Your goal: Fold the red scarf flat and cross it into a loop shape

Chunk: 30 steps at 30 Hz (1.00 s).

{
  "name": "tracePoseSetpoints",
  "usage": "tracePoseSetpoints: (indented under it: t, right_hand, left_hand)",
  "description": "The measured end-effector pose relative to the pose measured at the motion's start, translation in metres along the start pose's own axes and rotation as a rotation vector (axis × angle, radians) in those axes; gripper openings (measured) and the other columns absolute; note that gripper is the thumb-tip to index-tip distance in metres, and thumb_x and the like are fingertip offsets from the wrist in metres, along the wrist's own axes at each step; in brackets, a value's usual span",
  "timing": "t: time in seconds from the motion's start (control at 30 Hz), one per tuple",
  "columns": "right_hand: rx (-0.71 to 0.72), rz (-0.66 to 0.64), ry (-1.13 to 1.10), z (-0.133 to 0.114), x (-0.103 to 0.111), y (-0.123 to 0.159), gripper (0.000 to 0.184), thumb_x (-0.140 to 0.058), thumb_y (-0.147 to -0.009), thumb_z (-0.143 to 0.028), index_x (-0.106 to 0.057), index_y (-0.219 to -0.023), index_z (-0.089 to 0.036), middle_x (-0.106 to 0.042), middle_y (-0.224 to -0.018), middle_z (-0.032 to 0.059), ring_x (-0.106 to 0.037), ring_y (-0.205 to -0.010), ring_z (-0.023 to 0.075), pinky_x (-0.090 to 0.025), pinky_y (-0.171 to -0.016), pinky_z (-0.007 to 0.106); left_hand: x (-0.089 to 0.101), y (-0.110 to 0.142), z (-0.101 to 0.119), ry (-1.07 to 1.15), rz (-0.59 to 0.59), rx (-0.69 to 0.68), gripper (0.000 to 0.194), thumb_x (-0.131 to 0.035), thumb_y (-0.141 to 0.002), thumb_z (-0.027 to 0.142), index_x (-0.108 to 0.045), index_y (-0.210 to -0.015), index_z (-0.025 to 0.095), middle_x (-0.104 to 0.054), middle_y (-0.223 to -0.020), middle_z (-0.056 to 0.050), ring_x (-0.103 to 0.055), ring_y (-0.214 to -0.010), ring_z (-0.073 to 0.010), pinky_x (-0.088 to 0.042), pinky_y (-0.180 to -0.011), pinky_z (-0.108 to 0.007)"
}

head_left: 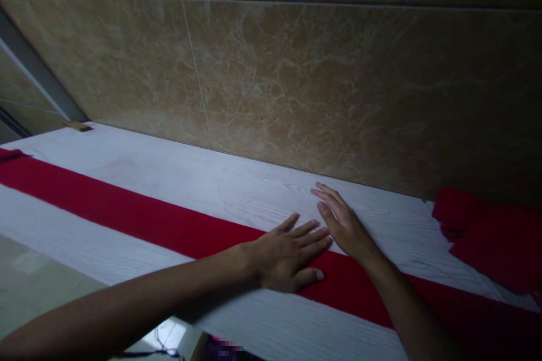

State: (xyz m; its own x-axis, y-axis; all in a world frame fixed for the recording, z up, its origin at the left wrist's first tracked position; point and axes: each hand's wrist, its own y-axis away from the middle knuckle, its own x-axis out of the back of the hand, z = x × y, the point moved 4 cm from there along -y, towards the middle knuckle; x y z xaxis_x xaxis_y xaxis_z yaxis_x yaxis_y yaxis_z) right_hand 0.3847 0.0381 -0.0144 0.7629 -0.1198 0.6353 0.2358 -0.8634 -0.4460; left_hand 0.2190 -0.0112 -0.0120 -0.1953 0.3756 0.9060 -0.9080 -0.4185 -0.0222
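**Red strip on counter**

Wall behind; cloth pile right, brown block far left. Red strip lies lengthwise along counter, upper left to lower right. Left hand flat on it, fingers spread; right hand loosely parted; neither grips anything.

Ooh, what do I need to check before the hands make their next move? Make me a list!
1. Left hand flat on the red strip: ok.
2. Right hand free, holding nothing: ok.
3. Strip's middle smooth on the white table: ok, except where the arms and hands hide it.
4. Strip's right end flat: cannot tell, it's dark and leaves the picture.
5. Brown block off the strip: ok, at the table's far-left corner.
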Motion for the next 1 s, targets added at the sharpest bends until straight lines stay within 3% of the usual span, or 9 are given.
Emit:
tracePoseSetpoints:
  t: [0.27,0.37,0.43,0.47,0.53,0.63,0.73,0.87,1.0]
  right_hand:
    - [0.039,0.037,0.003,-0.005,0.001,0.001,0.051,-0.04,-0.104,-0.056,-0.066,-0.133,-0.023,-0.054,-0.153,0.0121,-0.047,-0.145,0.0258,-0.036,-0.122,0.049]
    - [0.057,0.026,-0.002,-0.005,-0.001,0.0,0.05,-0.042,-0.103,-0.056,-0.068,-0.131,-0.023,-0.056,-0.152,0.0124,-0.049,-0.143,0.0264,-0.038,-0.121,0.049]
    - [0.068,0.038,-0.01,-0.006,-0.001,0.0,0.048,-0.042,-0.104,-0.055,-0.07,-0.126,-0.024,-0.059,-0.149,0.0119,-0.052,-0.14,0.0259,-0.04,-0.119,0.048]
    - [0.075,0.048,-0.014,-0.006,-0.001,0.0,0.047,-0.042,-0.104,-0.054,-0.071,-0.124,-0.024,-0.06,-0.146,0.0118,-0.054,-0.138,0.0259,-0.042,-0.118,0.047]
    - [0.096,0.061,-0.016,-0.007,0.0,0.0,0.045,-0.044,-0.103,-0.055,-0.074,-0.118,-0.024,-0.064,-0.141,0.012,-0.058,-0.134,0.0263,-0.044,-0.116,0.047]
    - [0.127,0.034,-0.012,-0.006,-0.002,0.0,0.04,-0.051,-0.1,-0.055,-0.075,-0.114,-0.024,-0.067,-0.137,0.0123,-0.06,-0.131,0.0279,-0.048,-0.112,0.047]
    - [0.163,-0.017,-0.022,-0.004,-0.006,0.0,0.03,-0.06,-0.097,-0.046,-0.075,-0.113,-0.025,-0.066,-0.137,0.0123,-0.061,-0.129,0.0277,-0.051,-0.107,0.046]
    - [0.244,-0.039,-0.043,-0.006,-0.008,0.001,0.022,-0.063,-0.092,-0.029,-0.073,-0.111,-0.023,-0.067,-0.134,0.0124,-0.063,-0.125,0.0258,-0.052,-0.104,0.043]
    - [0.249,0.041,-0.026,-0.02,-0.003,-0.001,0.02,-0.062,-0.094,-0.039,-0.07,-0.092,-0.021,-0.071,-0.1,0.009,-0.066,-0.095,0.0215,-0.053,-0.083,0.036]
  left_hand:
    - [0.006,-0.014,0.005,0.063,0.004,-0.031,0.067,-0.033,-0.107,0.052,-0.028,-0.163,0.015,-0.02,-0.171,-0.015,-0.005,-0.161,-0.032,0.001,-0.128,-0.066]
    - [0.018,-0.025,-0.005,0.206,-0.006,-0.017,0.059,-0.04,-0.106,0.048,-0.043,-0.154,0.015,-0.042,-0.162,-0.016,-0.035,-0.153,-0.0327,-0.021,-0.125,-0.06]
    - [0.03,-0.032,-0.017,0.322,-0.032,0.032,0.049,-0.049,-0.103,0.045,-0.059,-0.138,0.013,-0.068,-0.135,-0.014,-0.063,-0.121,-0.0265,-0.046,-0.108,-0.043]
    - [0.035,-0.035,-0.022,0.368,-0.045,0.048,0.044,-0.056,-0.099,0.045,-0.065,-0.127,0.011,-0.074,-0.117,-0.012,-0.068,-0.103,-0.0223,-0.051,-0.095,-0.035]
    - [0.041,-0.037,-0.031,0.443,-0.033,0.05,0.039,-0.065,-0.093,0.047,-0.071,-0.106,0.011,-0.072,-0.09,-0.005,-0.063,-0.078,-0.0156,-0.048,-0.073,-0.025]
    - [0.042,-0.032,-0.04,0.459,0.083,0.042,0.043,-0.07,-0.088,0.056,-0.068,-0.086,0.013,-0.062,-0.072,0.001,-0.053,-0.065,-0.0106,-0.04,-0.062,-0.022]
    - [0.038,-0.023,-0.043,0.389,0.178,0.066,0.049,-0.06,-0.094,0.06,-0.065,-0.078,0.014,-0.053,-0.064,0.003,-0.046,-0.06,-0.0089,-0.034,-0.06,-0.022]
    - [0.041,-0.02,-0.038,0.307,0.262,0.055,0.05,-0.046,-0.103,0.051,-0.065,-0.076,0.015,-0.052,-0.063,0.002,-0.045,-0.06,-0.0096,-0.033,-0.062,-0.023]
    - [0.044,-0.021,-0.035,0.186,0.292,0.104,0.056,-0.034,-0.107,0.049,-0.065,-0.073,0.015,-0.053,-0.062,0.0,-0.042,-0.057,-0.0104,-0.031,-0.062,-0.025]
